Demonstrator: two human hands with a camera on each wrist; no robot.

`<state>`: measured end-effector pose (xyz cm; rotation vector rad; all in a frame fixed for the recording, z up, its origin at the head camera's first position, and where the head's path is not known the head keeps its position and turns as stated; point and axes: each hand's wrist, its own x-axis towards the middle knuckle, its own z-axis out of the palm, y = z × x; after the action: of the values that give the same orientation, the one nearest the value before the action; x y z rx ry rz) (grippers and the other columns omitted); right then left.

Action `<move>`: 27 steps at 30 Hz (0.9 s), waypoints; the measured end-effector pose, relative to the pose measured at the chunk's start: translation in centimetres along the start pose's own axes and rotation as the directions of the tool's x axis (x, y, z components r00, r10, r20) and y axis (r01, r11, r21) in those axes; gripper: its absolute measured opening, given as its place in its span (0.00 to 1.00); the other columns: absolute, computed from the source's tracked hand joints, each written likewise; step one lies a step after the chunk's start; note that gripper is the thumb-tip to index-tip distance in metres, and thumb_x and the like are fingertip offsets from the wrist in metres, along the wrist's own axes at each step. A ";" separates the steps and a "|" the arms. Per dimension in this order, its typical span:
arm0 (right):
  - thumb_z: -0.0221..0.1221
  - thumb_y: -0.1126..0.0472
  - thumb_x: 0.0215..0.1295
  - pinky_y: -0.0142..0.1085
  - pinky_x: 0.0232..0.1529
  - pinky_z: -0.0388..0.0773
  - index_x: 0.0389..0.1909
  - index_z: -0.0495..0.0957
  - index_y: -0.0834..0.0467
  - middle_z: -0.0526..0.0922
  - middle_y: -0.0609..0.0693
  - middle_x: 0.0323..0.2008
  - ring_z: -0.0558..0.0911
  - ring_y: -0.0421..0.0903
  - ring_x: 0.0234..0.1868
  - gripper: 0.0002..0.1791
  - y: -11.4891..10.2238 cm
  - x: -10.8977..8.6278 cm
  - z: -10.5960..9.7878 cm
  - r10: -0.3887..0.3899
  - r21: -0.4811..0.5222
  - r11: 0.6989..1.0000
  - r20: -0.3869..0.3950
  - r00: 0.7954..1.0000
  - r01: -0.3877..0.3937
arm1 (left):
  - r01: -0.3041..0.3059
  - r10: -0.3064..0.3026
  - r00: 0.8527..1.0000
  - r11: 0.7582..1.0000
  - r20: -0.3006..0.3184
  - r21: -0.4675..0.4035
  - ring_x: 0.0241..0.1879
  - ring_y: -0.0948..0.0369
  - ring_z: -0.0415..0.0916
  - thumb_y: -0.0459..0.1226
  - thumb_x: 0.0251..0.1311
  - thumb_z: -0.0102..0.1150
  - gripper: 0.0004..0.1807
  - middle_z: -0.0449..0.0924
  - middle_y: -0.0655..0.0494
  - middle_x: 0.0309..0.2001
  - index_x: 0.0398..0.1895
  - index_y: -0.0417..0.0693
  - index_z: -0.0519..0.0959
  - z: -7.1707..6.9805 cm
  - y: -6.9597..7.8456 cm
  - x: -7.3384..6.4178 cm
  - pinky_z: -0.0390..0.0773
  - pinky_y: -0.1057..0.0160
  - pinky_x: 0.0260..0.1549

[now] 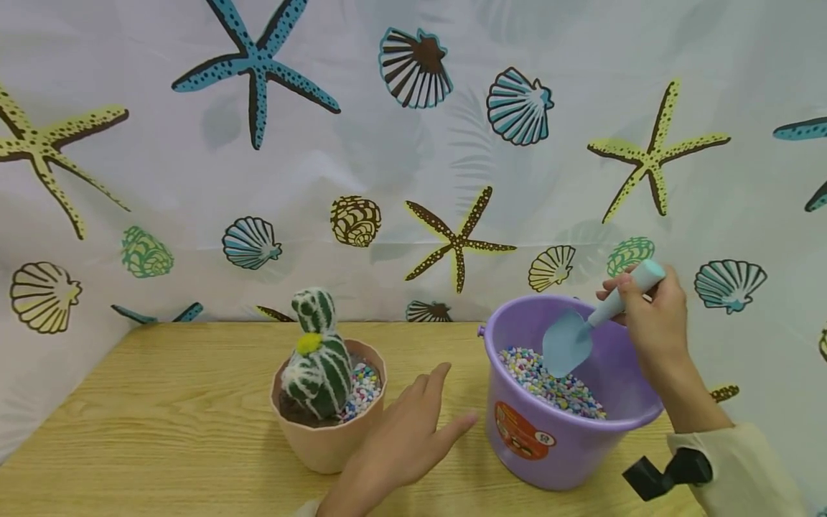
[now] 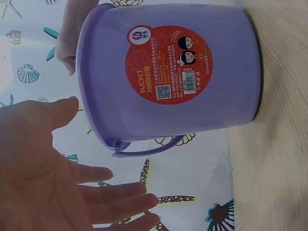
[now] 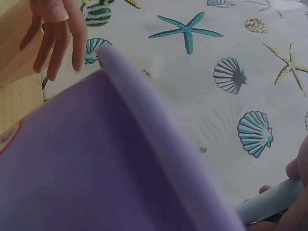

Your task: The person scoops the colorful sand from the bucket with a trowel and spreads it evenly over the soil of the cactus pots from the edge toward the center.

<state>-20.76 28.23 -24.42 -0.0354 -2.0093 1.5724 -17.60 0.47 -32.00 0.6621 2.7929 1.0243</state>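
My right hand (image 1: 655,316) grips the handle of a light blue toy shovel (image 1: 568,343). The shovel's blade tilts down inside a purple bucket (image 1: 526,459), just over a layer of small multicoloured pebbles (image 1: 549,380). In the right wrist view, the bucket wall hides the blade, and only part of the shovel handle (image 3: 272,199) shows. My left hand (image 1: 407,431) is held out with fingers extended between the bucket and a peach flowerpot (image 1: 316,445), holding nothing. In the pot stands a green cactus (image 1: 323,373) with white fuzz and a yellow flower; similar pebbles (image 1: 363,388) cover the soil on its right side.
Both containers stand on a light wooden table (image 1: 161,409). Behind it hangs a white cloth (image 1: 388,158) printed with starfish and shells. The bucket's handle (image 2: 149,153) hangs down along its side, and a red label (image 2: 168,65) is on its front.
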 end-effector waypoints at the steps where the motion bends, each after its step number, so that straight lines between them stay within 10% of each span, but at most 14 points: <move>1: 0.47 0.62 0.73 0.24 0.32 0.80 0.42 0.64 0.54 0.78 0.34 0.29 0.81 0.29 0.32 0.02 0.2 0.1 -0.1 0.007 -0.024 1.000 0.001 1.000 -0.007 | -0.003 0.003 1.000 1.000 -0.007 -0.011 0.68 0.43 0.59 0.63 0.64 0.45 0.44 0.59 0.38 0.69 0.73 0.44 0.53 0.1 0.0 0.2 0.65 0.42 0.62; 10: 0.49 0.64 0.71 0.22 0.30 0.76 0.48 0.66 0.65 0.75 0.27 0.24 0.77 0.23 0.29 0.10 1.7 0.5 0.2 -0.013 -0.242 0.970 0.015 1.000 0.016 | -0.059 0.056 0.998 0.993 -0.033 -0.101 0.69 0.43 0.57 0.62 0.65 0.44 0.44 0.57 0.37 0.70 0.73 0.43 0.53 1.0 0.1 1.7 0.63 0.42 0.63; 17: 0.51 0.61 0.71 0.19 0.36 0.70 0.48 0.68 0.67 0.84 0.52 0.35 0.74 0.21 0.32 0.13 2.6 0.1 0.2 -0.096 -0.344 0.932 0.066 0.993 0.113 | -0.094 0.088 0.995 0.984 -0.040 -0.153 0.69 0.43 0.58 0.60 0.64 0.48 0.44 0.57 0.38 0.71 0.74 0.44 0.52 1.5 0.2 2.8 0.63 0.42 0.63; 23: 0.53 0.64 0.69 0.19 0.38 0.69 0.45 0.68 0.68 0.76 0.24 0.27 0.74 0.21 0.34 0.11 3.2 -0.1 0.2 -0.118 -0.273 0.951 0.120 0.986 0.147 | -0.115 0.108 0.993 0.982 -0.051 -0.153 0.69 0.44 0.58 0.64 0.61 0.48 0.46 0.57 0.42 0.71 0.75 0.49 0.51 1.9 0.7 3.3 0.64 0.39 0.61; 27: 0.52 0.65 0.70 0.19 0.42 0.69 0.46 0.68 0.69 0.75 0.24 0.28 0.74 0.22 0.36 0.11 3.3 -0.2 0.1 -0.083 -0.243 0.963 0.157 0.984 0.120 | -0.135 0.126 0.990 0.978 -0.062 -0.158 0.68 0.43 0.59 0.64 0.61 0.48 0.45 0.58 0.41 0.71 0.75 0.51 0.51 2.0 0.9 3.4 0.66 0.38 0.59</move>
<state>-21.75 29.04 -27.46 0.0852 -2.2773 1.2805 -19.89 3.72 -32.78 0.8178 2.7010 1.2942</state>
